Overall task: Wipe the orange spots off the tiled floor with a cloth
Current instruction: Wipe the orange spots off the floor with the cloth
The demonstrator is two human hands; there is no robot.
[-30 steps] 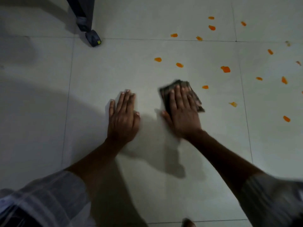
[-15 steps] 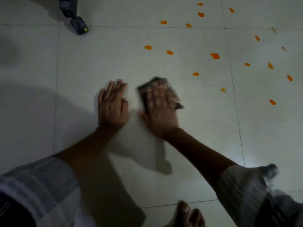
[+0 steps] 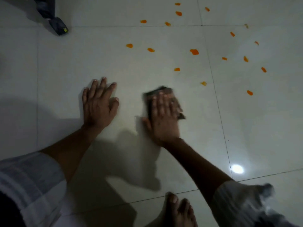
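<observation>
My right hand (image 3: 162, 115) lies flat, fingers straight, pressing a dark cloth (image 3: 177, 107) onto the pale tiled floor (image 3: 65, 71); the cloth shows beyond my fingertips and at the right side of the hand, slightly blurred. My left hand (image 3: 99, 104) rests flat on the tile to the left, fingers spread, holding nothing. Several orange spots (image 3: 194, 51) are scattered across the floor ahead and to the right, the nearest (image 3: 203, 83) a short way beyond the cloth.
A dark furniture leg with a caster (image 3: 59, 27) stands at the upper left. A bare foot (image 3: 180, 210) shows at the bottom edge. A bright light reflection (image 3: 237, 169) sits on the tile at the lower right. Grout lines cross the floor.
My right hand slid the cloth left toward the left hand, then back to the right, opening a gap between the hands. The camera shifted and the foot came into view.
</observation>
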